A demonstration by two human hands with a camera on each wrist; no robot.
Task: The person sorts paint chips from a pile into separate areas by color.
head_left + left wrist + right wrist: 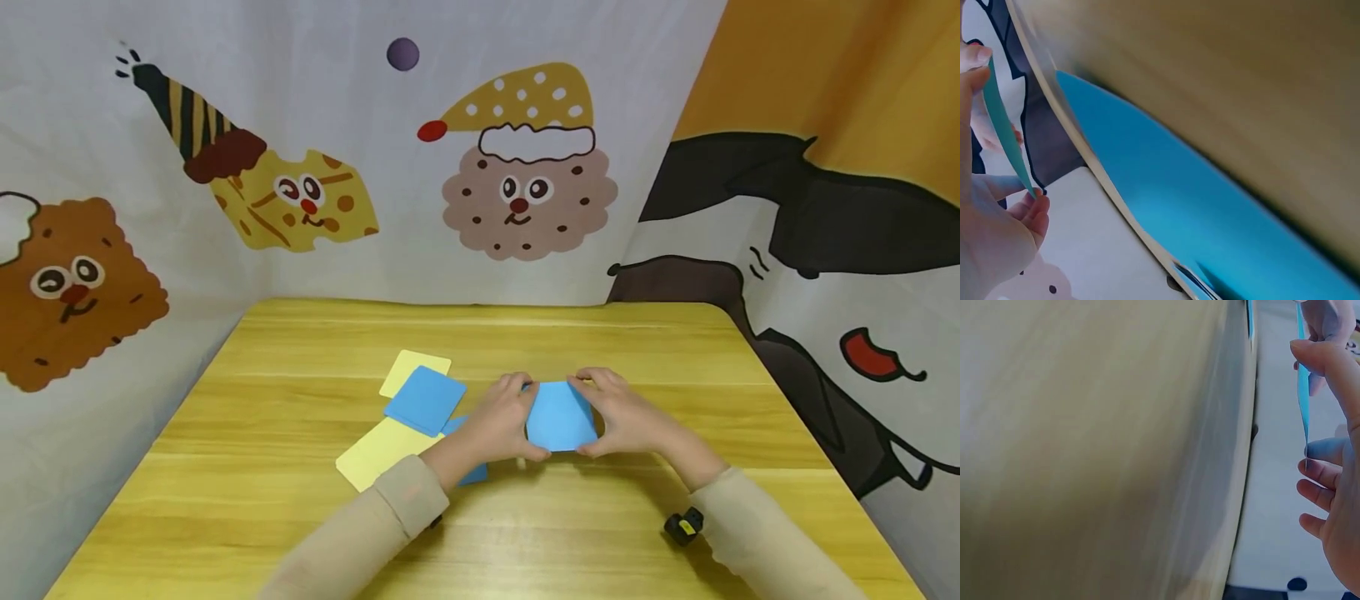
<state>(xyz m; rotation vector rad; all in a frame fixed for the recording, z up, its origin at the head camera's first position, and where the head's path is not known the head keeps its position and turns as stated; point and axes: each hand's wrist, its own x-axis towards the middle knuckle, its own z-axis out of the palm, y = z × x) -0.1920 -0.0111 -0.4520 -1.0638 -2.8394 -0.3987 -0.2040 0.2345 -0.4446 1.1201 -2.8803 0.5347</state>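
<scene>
Both hands hold one blue sheet of paper (558, 417) above the table, slightly bent, one hand at each side edge. My left hand (497, 425) pinches its left side, thumb at the near edge and fingers at the far edge. On the opposite side my right hand (628, 419) pinches it in the same way. The right wrist view shows the sheet (1303, 400) nearly edge-on between the right thumb and fingertips. Left of the left hand lies a blue square (426, 400) with rounded corners, and another blue piece (474, 475) is partly hidden under the left wrist.
A yellow piece (408, 367) lies behind the blue square, and a second yellow piece (378, 454) lies in front of it, both partly overlapped. The wooden table (300, 533) ends at a cloth (315, 275) printed with cartoon figures. A small black device (682, 527) sits by the right wrist.
</scene>
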